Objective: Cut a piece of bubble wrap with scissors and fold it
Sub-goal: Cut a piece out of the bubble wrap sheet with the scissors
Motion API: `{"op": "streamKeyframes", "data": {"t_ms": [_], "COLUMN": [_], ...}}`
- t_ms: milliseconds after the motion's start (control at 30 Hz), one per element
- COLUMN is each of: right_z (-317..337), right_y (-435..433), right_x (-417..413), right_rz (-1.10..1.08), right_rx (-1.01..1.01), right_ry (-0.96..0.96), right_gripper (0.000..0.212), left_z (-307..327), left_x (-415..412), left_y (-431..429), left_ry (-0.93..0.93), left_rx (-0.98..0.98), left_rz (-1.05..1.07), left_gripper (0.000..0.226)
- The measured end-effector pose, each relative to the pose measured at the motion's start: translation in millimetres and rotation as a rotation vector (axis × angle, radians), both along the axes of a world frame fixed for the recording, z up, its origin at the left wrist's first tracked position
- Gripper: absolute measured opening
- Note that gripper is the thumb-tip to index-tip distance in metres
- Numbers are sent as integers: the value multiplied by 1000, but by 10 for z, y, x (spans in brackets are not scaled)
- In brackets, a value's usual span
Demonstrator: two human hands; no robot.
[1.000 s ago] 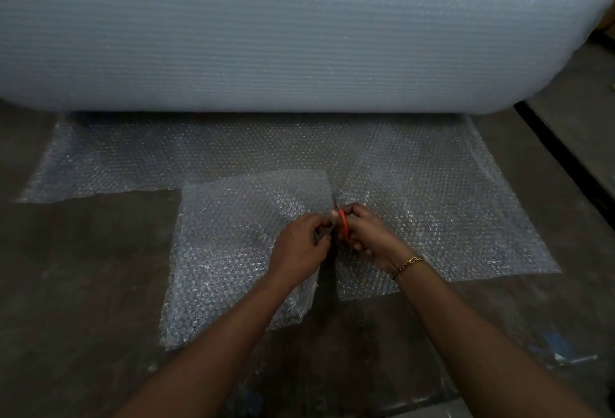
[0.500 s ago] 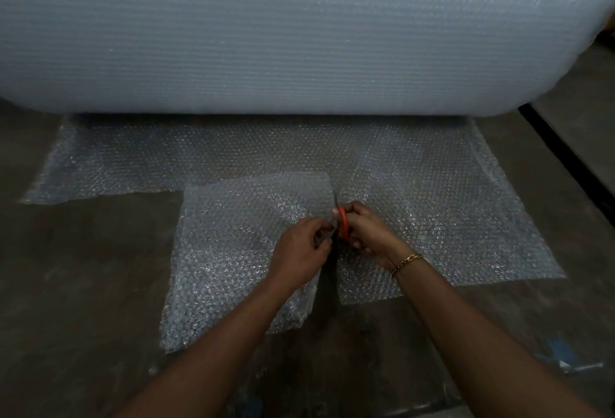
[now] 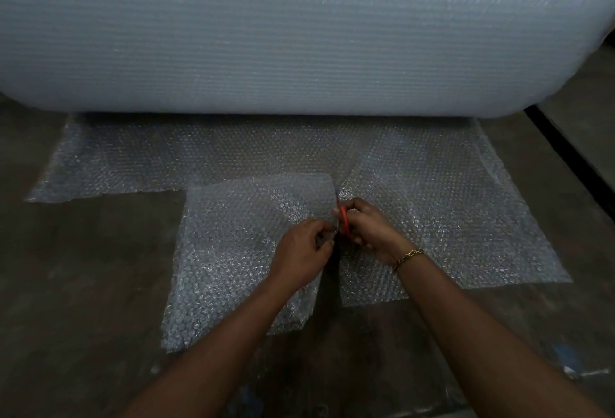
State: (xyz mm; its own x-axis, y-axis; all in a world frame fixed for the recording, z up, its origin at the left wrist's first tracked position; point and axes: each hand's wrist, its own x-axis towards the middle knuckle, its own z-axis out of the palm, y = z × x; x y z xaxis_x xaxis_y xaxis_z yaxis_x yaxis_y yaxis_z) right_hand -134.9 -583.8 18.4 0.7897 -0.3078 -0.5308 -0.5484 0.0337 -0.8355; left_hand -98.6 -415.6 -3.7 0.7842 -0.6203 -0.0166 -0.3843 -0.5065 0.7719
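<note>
A sheet of bubble wrap (image 3: pixel 432 204) lies unrolled on the floor in front of a huge roll (image 3: pixel 299 35). A slit runs up its middle from the near edge. The flap left of the slit (image 3: pixel 233 244) is raised and rumpled. My left hand (image 3: pixel 304 253) pinches that flap's cut edge. My right hand (image 3: pixel 369 229) grips red-handled scissors (image 3: pixel 344 219), blades pointing away from me along the slit. The blade tips lie near the flap's far corner, mostly hidden by my fingers.
The dark concrete floor (image 3: pixel 83 284) spreads on all sides. A black strip (image 3: pixel 572 158) runs diagonally at the right. A small blue and white scrap (image 3: pixel 565 361) lies on the floor near my right forearm.
Both hands have crept slightly away from me along the slit. The left flap's far corner has hardly shifted.
</note>
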Motion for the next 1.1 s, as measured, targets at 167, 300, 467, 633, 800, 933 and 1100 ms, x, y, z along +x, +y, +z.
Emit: {"op": "streamKeyframes", "data": {"t_ms": [167,300,467,633,800,933,1100], "right_z": [30,16,-26,-9,-17,-6,-45], "right_y": [-5,-16,-40,-47,-42,-58,-86], "right_x": [61,83,109,157,155,181,229], "right_rz": [-4,-6,-11,-5,-20,-15,-7], "right_rx": [-12,-17,-8,-16,-28,-13,-13], "right_ry": [14,-32,-7,-5,-48,-17,6], "right_gripper": [24,13,25,27,14,24,24], "left_z": [-5,-2,-17,-57,-76,-74,-82], "left_x": [-2,5,8,2,5,0,-3], "left_y": [-3,0,-5,-5,-7,4,8], "left_ry": [-3,2,4,-8,-21,-21,-29], "left_rx": [7,-2,-6,-18,-19,-20,-26], "left_rz": [-1,1,4,3,1,-1,-7], "left_gripper": [28,28,28,29,28,29,28]}}
